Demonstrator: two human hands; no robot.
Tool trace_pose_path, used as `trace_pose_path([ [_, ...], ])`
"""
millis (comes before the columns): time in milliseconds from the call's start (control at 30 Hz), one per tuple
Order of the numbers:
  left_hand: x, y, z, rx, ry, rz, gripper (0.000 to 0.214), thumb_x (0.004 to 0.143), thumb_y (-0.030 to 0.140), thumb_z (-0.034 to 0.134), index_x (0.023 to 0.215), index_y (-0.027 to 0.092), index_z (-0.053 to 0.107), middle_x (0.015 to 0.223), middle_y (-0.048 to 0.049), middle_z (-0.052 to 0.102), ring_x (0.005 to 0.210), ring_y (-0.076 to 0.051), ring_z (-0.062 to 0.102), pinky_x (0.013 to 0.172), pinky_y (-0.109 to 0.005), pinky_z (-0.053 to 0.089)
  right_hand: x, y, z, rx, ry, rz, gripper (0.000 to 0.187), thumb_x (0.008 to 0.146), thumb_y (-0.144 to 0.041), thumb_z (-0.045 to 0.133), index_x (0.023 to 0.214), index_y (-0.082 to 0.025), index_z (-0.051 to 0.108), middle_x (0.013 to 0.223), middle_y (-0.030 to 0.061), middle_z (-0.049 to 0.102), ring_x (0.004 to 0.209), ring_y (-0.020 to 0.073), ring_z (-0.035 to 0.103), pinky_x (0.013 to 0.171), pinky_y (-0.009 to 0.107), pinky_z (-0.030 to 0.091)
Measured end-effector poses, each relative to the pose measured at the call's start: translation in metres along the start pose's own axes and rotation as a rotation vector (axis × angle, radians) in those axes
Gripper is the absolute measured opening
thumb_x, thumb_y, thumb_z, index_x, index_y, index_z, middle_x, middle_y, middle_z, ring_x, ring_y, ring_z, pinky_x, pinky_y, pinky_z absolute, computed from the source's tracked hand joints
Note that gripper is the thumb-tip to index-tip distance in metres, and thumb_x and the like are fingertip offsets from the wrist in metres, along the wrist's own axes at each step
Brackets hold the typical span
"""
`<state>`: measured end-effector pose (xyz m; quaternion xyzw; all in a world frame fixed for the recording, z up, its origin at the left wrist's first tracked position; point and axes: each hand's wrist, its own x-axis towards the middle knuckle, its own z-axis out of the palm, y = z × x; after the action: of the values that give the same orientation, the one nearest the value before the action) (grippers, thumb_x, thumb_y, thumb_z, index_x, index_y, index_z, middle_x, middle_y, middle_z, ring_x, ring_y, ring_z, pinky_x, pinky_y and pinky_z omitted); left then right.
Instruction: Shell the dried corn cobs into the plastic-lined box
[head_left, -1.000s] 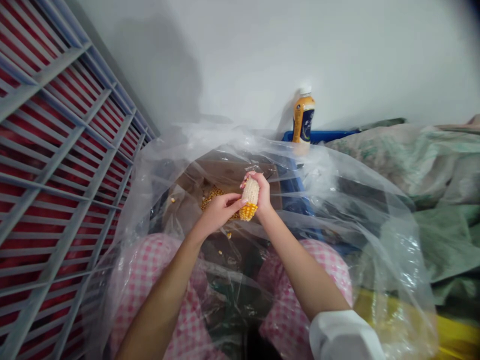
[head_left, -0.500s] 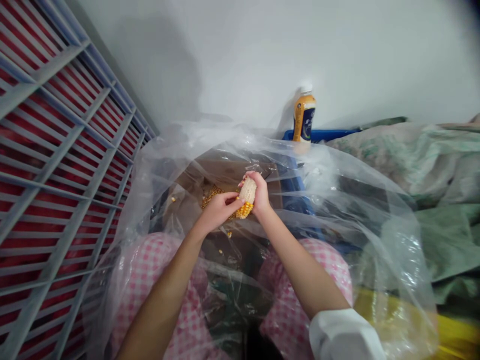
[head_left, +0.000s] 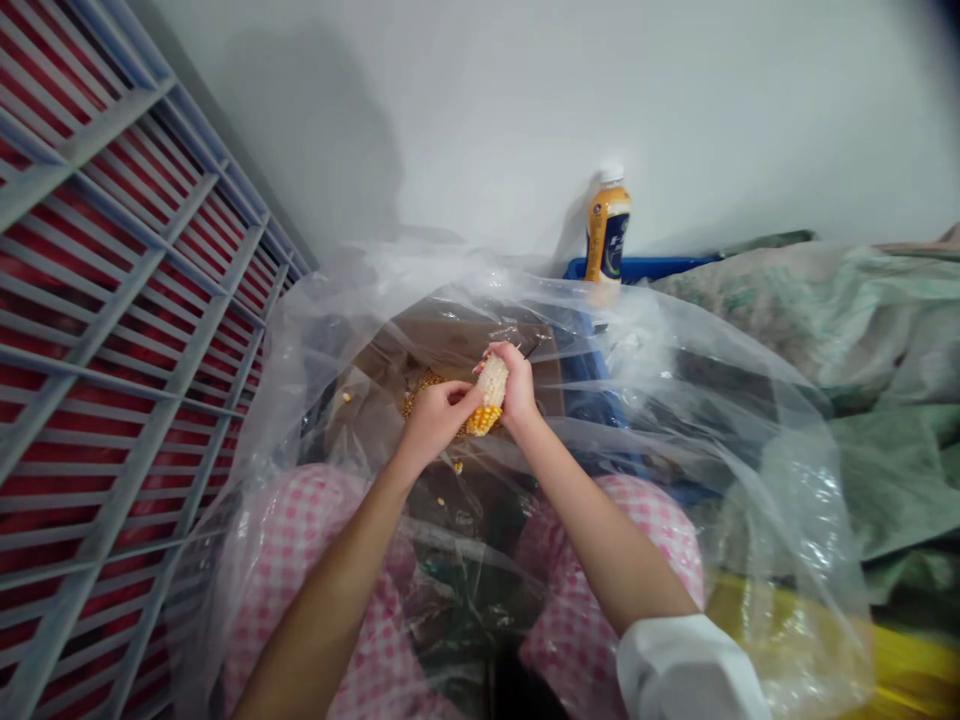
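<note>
A corn cob (head_left: pixel 492 383) is wrapped in the fingers of my right hand (head_left: pixel 520 386), which hold it from the right side. Most of its visible surface is pale and bare, while yellow kernels (head_left: pixel 484 419) still cover the lower end. From the left, my left hand (head_left: pixel 436 414) presses its thumb against the cob just above those kernels, its other fingers curled and partly hidden. Loose kernels (head_left: pixel 409 402) lie in a heap behind my left hand, on clear plastic sheeting (head_left: pixel 360 300) spread over my knees and a brown cardboard surface (head_left: pixel 442 333).
A grey slatted plastic crate (head_left: pixel 169 240), red behind its bars, rises on the left. Against the white wall, a yellow bottle (head_left: pixel 606 235) stands by a blue crate (head_left: pixel 589 355). Greenish sacks (head_left: pixel 862 310) are piled at right, with something yellow (head_left: pixel 911 665) below.
The cob has shifted slightly left and down with my right hand. My left thumb has moved a little upward along it, and the kernel patch at the lower end looks smaller.
</note>
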<state>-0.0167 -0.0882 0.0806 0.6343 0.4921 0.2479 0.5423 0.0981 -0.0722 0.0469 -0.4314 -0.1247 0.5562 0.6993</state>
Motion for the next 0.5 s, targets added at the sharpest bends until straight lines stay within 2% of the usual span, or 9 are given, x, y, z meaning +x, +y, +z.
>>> trace_pose_path([
  [67, 0.0002, 0.0010, -0.0012, -0.004, 0.013, -0.004, 0.039, 0.076, 0.043, 0.050, 0.081, 0.009, 0.069, 0.070, -0.0035, 0.067, 0.069, -0.017, 0.058, 0.060, -0.022, 0.041, 0.0000, -0.0012, 0.0003, -0.001, -0.001, -0.014, 0.012, 0.059, -0.027, 0.060, 0.058, -0.017, 0.053, 0.049, -0.0050, 0.052, 0.041, 0.0086, 0.050, 0.040, 0.020, 0.038],
  [167, -0.0006, 0.0034, -0.0042, -0.101, -0.145, 0.021, 0.040, 0.074, 0.044, 0.054, 0.091, 0.010, 0.067, 0.081, -0.0047, 0.068, 0.078, -0.018, 0.059, 0.068, -0.023, 0.043, 0.0014, -0.0042, -0.0006, -0.003, 0.033, -0.028, 0.012, 0.058, -0.028, 0.060, 0.059, -0.017, 0.054, 0.049, -0.0048, 0.053, 0.042, 0.0091, 0.051, 0.040, 0.020, 0.038],
  [233, -0.0008, 0.0031, -0.0047, -0.141, -0.205, 0.032, 0.043, 0.069, 0.041, 0.061, 0.099, 0.011, 0.065, 0.089, -0.0062, 0.068, 0.083, -0.019, 0.059, 0.072, -0.024, 0.044, 0.0020, -0.0052, -0.0013, -0.009, 0.055, -0.035, 0.012, 0.058, -0.028, 0.060, 0.059, -0.017, 0.054, 0.048, -0.0052, 0.053, 0.042, 0.0090, 0.050, 0.040, 0.020, 0.038],
  [300, -0.0002, 0.0009, -0.0033, -0.110, -0.151, 0.024, 0.044, 0.066, 0.040, 0.064, 0.099, 0.010, 0.064, 0.089, -0.0067, 0.067, 0.080, -0.018, 0.060, 0.070, -0.024, 0.045, 0.0016, -0.0048, -0.0011, -0.014, 0.058, -0.039, 0.012, 0.059, -0.028, 0.060, 0.059, -0.018, 0.053, 0.048, -0.0054, 0.053, 0.041, 0.0089, 0.050, 0.039, 0.020, 0.038],
  [400, 0.0016, -0.0024, -0.0007, -0.010, -0.002, 0.015, 0.038, 0.072, 0.043, 0.055, 0.085, 0.009, 0.066, 0.075, -0.0044, 0.066, 0.071, -0.017, 0.058, 0.063, -0.023, 0.043, -0.0004, -0.0034, 0.0007, -0.032, 0.047, -0.048, 0.012, 0.059, -0.028, 0.059, 0.058, -0.017, 0.053, 0.046, -0.0056, 0.052, 0.040, 0.0089, 0.049, 0.039, 0.020, 0.038],
  [433, 0.0020, -0.0028, -0.0004, 0.001, 0.004, 0.022, 0.040, 0.075, 0.045, 0.051, 0.082, 0.009, 0.066, 0.071, -0.0038, 0.065, 0.069, -0.017, 0.058, 0.061, -0.023, 0.042, -0.0010, -0.0032, 0.0014, -0.041, 0.046, -0.054, 0.013, 0.059, -0.028, 0.059, 0.057, -0.017, 0.052, 0.045, -0.0056, 0.051, 0.039, 0.0091, 0.049, 0.039, 0.020, 0.039],
  [500, 0.0020, -0.0028, -0.0006, -0.017, -0.062, 0.052, 0.041, 0.077, 0.046, 0.048, 0.085, 0.009, 0.065, 0.075, -0.0041, 0.065, 0.072, -0.017, 0.058, 0.064, -0.024, 0.043, -0.0014, -0.0035, 0.0021, -0.053, 0.058, -0.061, 0.014, 0.059, -0.028, 0.059, 0.057, -0.017, 0.052, 0.043, -0.0056, 0.051, 0.039, 0.0096, 0.049, 0.039, 0.021, 0.039],
])
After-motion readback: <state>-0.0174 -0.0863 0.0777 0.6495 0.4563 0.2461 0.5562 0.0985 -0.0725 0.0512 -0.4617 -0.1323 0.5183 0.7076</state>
